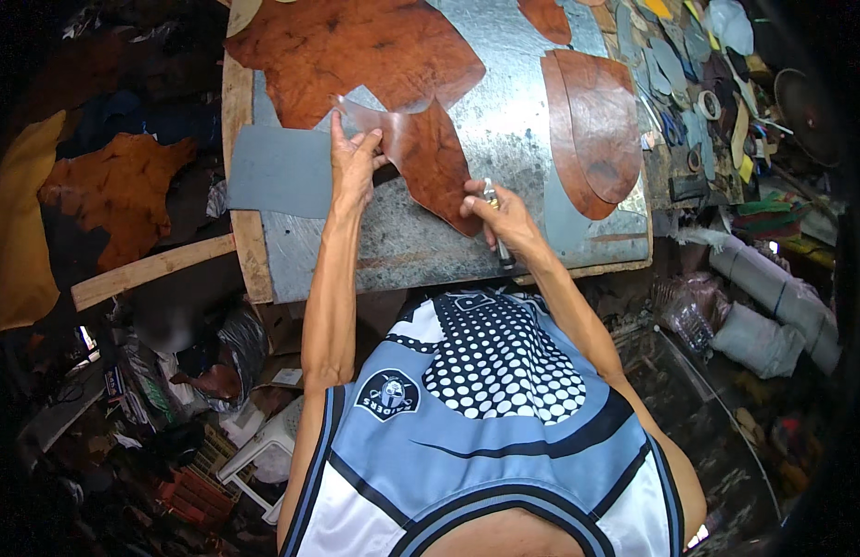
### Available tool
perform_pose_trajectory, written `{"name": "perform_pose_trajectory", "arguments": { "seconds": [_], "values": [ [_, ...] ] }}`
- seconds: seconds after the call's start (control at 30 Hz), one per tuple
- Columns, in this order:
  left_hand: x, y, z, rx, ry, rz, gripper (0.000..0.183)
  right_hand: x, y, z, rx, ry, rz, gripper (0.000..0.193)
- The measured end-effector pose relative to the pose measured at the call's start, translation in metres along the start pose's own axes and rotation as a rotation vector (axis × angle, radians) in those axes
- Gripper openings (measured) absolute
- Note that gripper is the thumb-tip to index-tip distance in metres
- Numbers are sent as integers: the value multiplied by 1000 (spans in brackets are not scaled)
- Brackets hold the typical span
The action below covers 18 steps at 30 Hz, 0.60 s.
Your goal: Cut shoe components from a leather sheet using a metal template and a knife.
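A mottled brown leather piece (426, 153) is partly raised above the metal-topped table (402, 246), with a glossy strip at its left end. My left hand (354, 169) is closed on that left end, thumb and fingers gripping its edge. My right hand (504, 218) wraps round a slim tool (491, 192) with a silvery upper end and a dark lower part; its exact kind is unclear. This hand is beside the leather's lower right tip. Beyond my left hand lies a large brown leather hide (356, 51). A grey flat sheet (277, 170) lies left of my left wrist.
Rounded brown leather pieces (602, 135) lie at the table's right. Farther right, a cluttered wooden bench (699, 190) holds tape rolls, scissors and cut shapes. At the left hang a brown hide (123, 200) and a tan sheet (26, 232). A wooden bar (156, 271) juts from the table's left.
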<state>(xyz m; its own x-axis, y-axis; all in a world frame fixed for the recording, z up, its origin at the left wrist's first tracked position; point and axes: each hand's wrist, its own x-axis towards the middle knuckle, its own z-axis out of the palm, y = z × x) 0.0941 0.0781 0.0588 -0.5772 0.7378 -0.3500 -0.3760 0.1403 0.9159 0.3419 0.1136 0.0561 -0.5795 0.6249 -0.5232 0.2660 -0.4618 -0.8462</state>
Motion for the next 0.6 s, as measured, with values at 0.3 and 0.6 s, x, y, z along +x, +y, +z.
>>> {"name": "perform_pose_trajectory", "arguments": {
  "seconds": [0.3,0.6],
  "values": [
    [-56,-15,-103,557,-396,-215,35,-21,-40,7,-187,-39,143,33],
    [-64,-38,-95,1146,-201,-99,32,27,0,95,-1066,-297,-448,41]
  ]
}}
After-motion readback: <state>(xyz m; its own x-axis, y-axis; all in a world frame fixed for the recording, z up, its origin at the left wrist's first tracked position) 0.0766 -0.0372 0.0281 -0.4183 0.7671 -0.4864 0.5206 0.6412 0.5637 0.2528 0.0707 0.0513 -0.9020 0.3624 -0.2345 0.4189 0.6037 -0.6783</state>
